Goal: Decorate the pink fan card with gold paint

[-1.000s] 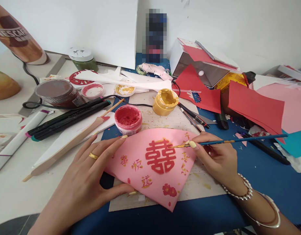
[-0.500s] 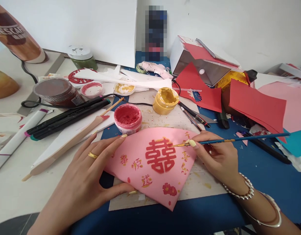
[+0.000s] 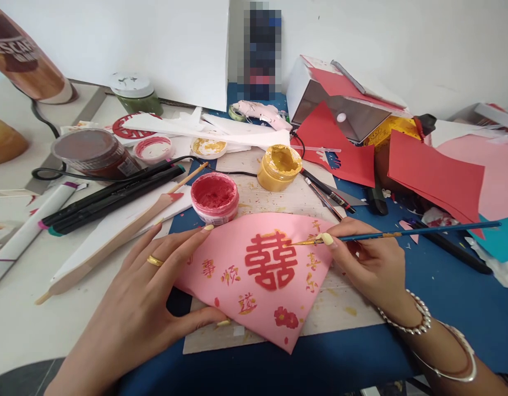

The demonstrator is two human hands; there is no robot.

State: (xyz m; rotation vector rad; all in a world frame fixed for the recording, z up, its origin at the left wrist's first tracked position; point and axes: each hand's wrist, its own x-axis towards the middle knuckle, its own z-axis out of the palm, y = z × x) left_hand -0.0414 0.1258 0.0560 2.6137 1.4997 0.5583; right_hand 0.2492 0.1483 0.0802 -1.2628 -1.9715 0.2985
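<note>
While right hand [image 3: 371, 264] is pinching thin blue-handled paintbrush [image 3: 402, 234], barely shifting, gold-loaded tip perhaps touching red double-happiness character [image 3: 270, 261], left hand [image 3: 142, 291] is pressing open on pink fan-shaped paper [image 3: 233, 253], lying on paint-flecked pale board [image 3: 340, 302]; open red paint jar [image 3: 214, 198] and gold paint jar [image 3: 278, 168] are sitting just beyond.

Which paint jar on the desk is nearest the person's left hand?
The open red paint jar, just past the left hand; the open gold jar stands farther back.
</note>
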